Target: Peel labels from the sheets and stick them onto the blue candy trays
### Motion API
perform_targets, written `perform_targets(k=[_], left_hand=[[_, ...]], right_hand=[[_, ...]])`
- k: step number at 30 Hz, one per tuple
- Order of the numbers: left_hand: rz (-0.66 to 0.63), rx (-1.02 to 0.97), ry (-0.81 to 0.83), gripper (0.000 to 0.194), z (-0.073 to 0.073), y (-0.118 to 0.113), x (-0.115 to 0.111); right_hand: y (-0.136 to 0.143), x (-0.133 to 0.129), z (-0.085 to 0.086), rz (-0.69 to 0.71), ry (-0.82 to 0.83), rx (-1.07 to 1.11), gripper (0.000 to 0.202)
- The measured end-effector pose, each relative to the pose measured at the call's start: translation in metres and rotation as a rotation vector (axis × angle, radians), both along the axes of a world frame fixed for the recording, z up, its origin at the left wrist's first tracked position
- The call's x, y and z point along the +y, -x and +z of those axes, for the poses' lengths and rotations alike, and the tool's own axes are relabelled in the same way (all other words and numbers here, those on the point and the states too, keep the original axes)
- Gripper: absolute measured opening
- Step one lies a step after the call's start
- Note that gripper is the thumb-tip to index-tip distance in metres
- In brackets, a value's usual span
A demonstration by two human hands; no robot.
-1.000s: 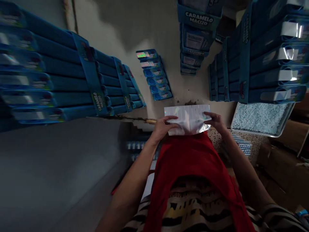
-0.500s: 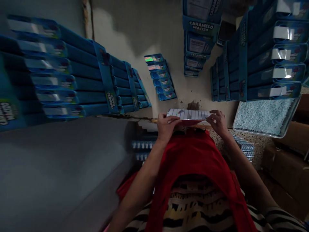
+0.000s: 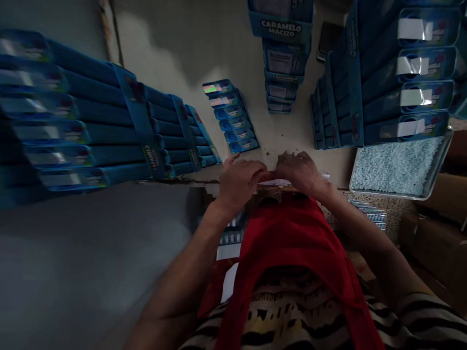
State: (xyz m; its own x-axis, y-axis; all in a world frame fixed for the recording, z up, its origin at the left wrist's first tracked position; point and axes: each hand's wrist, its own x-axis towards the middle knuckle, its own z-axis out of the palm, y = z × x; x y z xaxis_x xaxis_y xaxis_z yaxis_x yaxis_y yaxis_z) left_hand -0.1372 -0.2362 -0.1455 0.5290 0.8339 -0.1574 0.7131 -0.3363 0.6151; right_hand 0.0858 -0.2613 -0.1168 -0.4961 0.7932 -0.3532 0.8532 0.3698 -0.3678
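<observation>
My left hand point(image 3: 241, 180) and my right hand point(image 3: 299, 171) are close together at the table's front edge, fingers curled over a white pack point(image 3: 277, 183). The hands hide most of the pack; a pale strip shows below the fingers, and a whitish edge sticks out right of my right hand. The fingertips meet near the middle, and their exact hold is partly hidden. Just beyond my left hand, a short row of blue caramel boxes point(image 3: 237, 122) lies on the table point(image 3: 175, 43).
Stacked blue boxes stand at the left point(image 3: 105, 121) and right point(image 3: 379, 92), with another stack point(image 3: 282, 63) at the back. A metal tray of pale blue pellets point(image 3: 397, 167) sits at the right edge. Cardboard boxes point(image 3: 434, 243) are lower right.
My hands have moved inward from the two ends of the white pack and now cover most of it. The whole view has shifted a little.
</observation>
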Motion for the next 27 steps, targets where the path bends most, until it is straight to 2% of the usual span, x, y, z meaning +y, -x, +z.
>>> perform_targets(k=[3,6,8,9,12,14,18,21,24,27], left_hand=[[0.152,-0.087,0.036,0.016,-0.023,0.000,0.005],[0.319,-0.203,0.105,0.018,-0.044,0.001,0.014],[0.333,-0.258,0.133,0.020,-0.051,-0.002,0.020],[0.290,-0.288,0.146,0.020,-0.052,-0.006,0.023],[0.091,-0.394,0.209,0.020,-0.050,-0.022,0.032],[0.063,-0.428,0.259,0.020,-0.048,-0.033,0.038],[0.242,-0.408,0.370,0.016,-0.037,-0.038,0.051],[0.336,-0.353,0.430,0.015,-0.022,-0.027,0.057],[0.385,-0.344,0.449,0.018,-0.008,-0.018,0.059],[0.471,-0.365,0.461,0.017,-0.003,-0.014,0.060]], right_hand=[[0.013,0.011,-0.016,-0.063,-0.038,-0.057,0.028],[0.015,0.015,-0.021,-0.121,-0.024,-0.099,0.036],[0.009,0.012,-0.019,-0.137,-0.026,-0.106,0.040],[0.004,0.010,-0.017,-0.150,-0.040,-0.108,0.038],[-0.016,0.001,-0.012,-0.231,-0.114,-0.123,0.028],[-0.032,-0.007,-0.010,-0.306,-0.154,-0.140,0.026],[-0.064,-0.032,-0.007,-0.398,-0.082,-0.126,0.027],[-0.079,-0.052,-0.003,-0.563,0.065,-0.048,0.029],[-0.083,-0.057,-0.001,-0.717,0.122,0.128,0.026],[-0.081,-0.050,-0.006,-0.764,0.153,0.429,0.022]])
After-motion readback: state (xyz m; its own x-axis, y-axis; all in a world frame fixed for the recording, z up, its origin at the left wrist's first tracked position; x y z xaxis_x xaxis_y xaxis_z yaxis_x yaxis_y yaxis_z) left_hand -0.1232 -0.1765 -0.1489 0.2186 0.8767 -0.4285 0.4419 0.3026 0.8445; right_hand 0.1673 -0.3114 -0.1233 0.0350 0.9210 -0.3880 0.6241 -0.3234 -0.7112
